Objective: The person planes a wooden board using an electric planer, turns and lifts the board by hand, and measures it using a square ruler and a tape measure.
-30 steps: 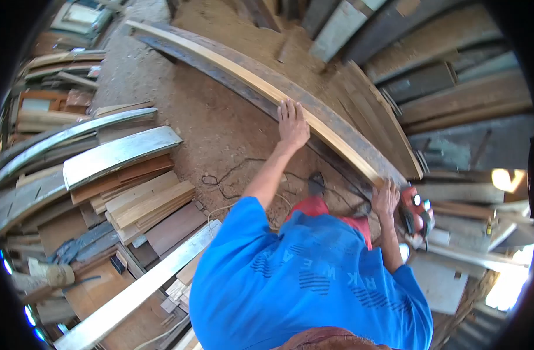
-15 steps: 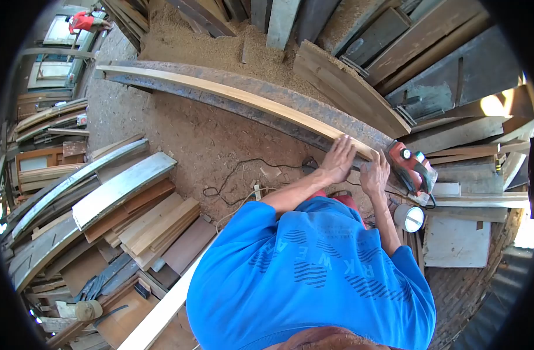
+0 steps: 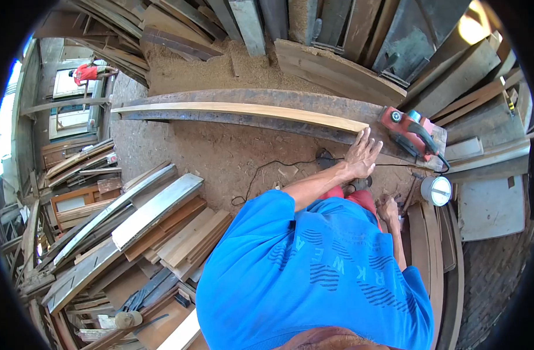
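A long, narrow strip of pale wood (image 3: 267, 111) lies along a dark, worn workbench (image 3: 214, 96). My left hand (image 3: 363, 157) is at the strip's near right end, fingers stretched out and the tips touching it. Lower down, away from the bench top, my right hand (image 3: 388, 209) hangs near my knee. Its fingers are loosely bent and apart, with nothing visible in them. A red electric planer (image 3: 411, 133) rests on the bench to the right of the strip, its dark cord trailing off the end.
A round white-topped can (image 3: 436, 191) stands right of my right hand. A dark cord (image 3: 261, 169) crosses the dirt floor. Stacked boards (image 3: 191, 239) lie at left; more planks (image 3: 337, 67) lean behind the bench. A person in red (image 3: 86, 73) is far left.
My right hand has left the strip and dropped toward my knee. My left hand has shifted to the strip's near end, its fingers spreading. The view has turned slightly.
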A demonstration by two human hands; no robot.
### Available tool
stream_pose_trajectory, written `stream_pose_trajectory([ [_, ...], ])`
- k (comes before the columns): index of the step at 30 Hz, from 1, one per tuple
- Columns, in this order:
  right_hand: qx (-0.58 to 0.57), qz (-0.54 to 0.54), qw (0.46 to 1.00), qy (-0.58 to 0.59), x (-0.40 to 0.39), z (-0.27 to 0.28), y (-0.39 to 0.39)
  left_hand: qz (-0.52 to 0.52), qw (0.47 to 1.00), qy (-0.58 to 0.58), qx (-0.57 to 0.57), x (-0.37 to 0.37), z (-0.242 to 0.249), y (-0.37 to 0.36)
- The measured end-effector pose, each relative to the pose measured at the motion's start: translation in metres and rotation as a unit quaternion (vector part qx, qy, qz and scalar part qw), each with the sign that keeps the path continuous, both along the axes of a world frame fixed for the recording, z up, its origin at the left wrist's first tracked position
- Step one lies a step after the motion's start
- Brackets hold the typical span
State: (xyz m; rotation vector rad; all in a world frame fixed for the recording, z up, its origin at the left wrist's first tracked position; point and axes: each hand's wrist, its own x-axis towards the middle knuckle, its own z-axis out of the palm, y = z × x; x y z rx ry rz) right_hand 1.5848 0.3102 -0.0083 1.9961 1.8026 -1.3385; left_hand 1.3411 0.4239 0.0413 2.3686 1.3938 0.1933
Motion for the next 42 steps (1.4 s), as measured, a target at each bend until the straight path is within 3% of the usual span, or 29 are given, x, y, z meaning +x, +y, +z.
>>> stream_pose_trajectory([
  [1,0.014,-0.011,1.000,0.018,0.004,-0.004,-0.008,0.007,1.000,0.023,-0.013,0.008,0.011,-0.001],
  [4,-0.023,-0.022,0.999,0.042,0.019,-0.024,-0.014,0.069,0.970,-0.156,-0.171,0.030,-0.019,-0.010],
  [9,-0.044,-0.059,0.995,0.064,0.039,-0.018,-0.014,0.067,0.988,-0.141,-0.002,0.025,0.013,-0.025],
  [12,0.033,-0.109,0.987,0.111,0.058,-0.059,-0.037,0.177,0.983,-0.046,-0.027,-0.016,0.038,-0.013],
  [14,0.001,-0.158,0.978,0.137,0.065,-0.065,-0.048,0.232,0.972,0.039,0.029,-0.061,0.023,-0.009],
  [16,-0.054,-0.174,0.975,0.126,0.071,-0.064,-0.057,0.272,0.954,0.129,0.002,-0.112,0.016,-0.004],
  [17,-0.024,-0.165,0.979,0.120,0.077,-0.092,-0.072,0.281,0.946,0.161,-0.014,-0.139,0.013,-0.003],
  [21,-0.093,-0.284,0.942,0.153,0.070,-0.108,-0.101,0.297,0.920,0.253,-0.041,-0.223,0.017,-0.011],
  [27,-0.154,-0.334,0.911,0.189,0.032,-0.104,-0.090,0.361,0.891,0.271,-0.044,-0.319,0.014,-0.024],
  [33,-0.120,-0.307,0.923,0.199,-0.017,-0.091,-0.051,0.399,0.880,0.258,-0.022,-0.393,0.003,-0.027],
  [39,-0.098,-0.262,0.946,0.165,-0.066,-0.078,-0.013,0.353,0.906,0.233,-0.010,-0.363,0.016,-0.025],
  [42,-0.116,-0.257,0.945,0.167,-0.084,-0.081,-0.007,0.284,0.949,0.123,0.065,-0.313,0.003,-0.027],
])
